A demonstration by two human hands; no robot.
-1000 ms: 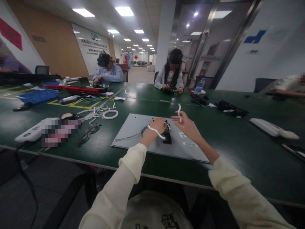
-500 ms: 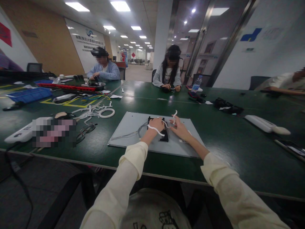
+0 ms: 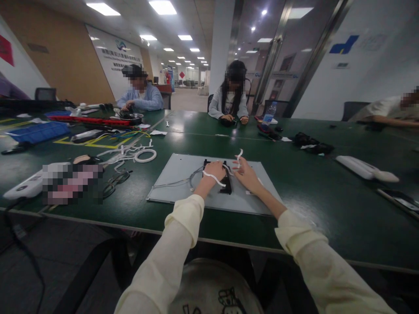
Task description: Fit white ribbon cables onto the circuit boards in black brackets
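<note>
A light grey panel (image 3: pixel 176 174) lies on the green table in front of me. On its middle is a black frame-like part (image 3: pixel 225 188), partly hidden under my left hand (image 3: pixel 214 172). The fingers of that hand curl down over the part, and their tips are hidden. A narrow white strip (image 3: pixel 214 178) crosses the back of the hand. Close by on the right, my right hand (image 3: pixel 247 176) has its fingers bent together around a white strip (image 3: pixel 240 157) whose end sticks up. Thin grey cables (image 3: pixel 176 183) run left from the black part across the panel.
To the left lie a roll of white strip (image 3: pixel 145 155), glasses (image 3: pixel 116 181), a white power strip (image 3: pixel 32 181) and a blue tray (image 3: pixel 36 133). A white device (image 3: pixel 356 168) and a phone (image 3: pixel 399 200) are at right. Other people sit across the table, near a bottle (image 3: pixel 269 114).
The view has shifted very slightly. Both hands stay in nearly the same place over the panel, and the right fingers have moved only a little.
</note>
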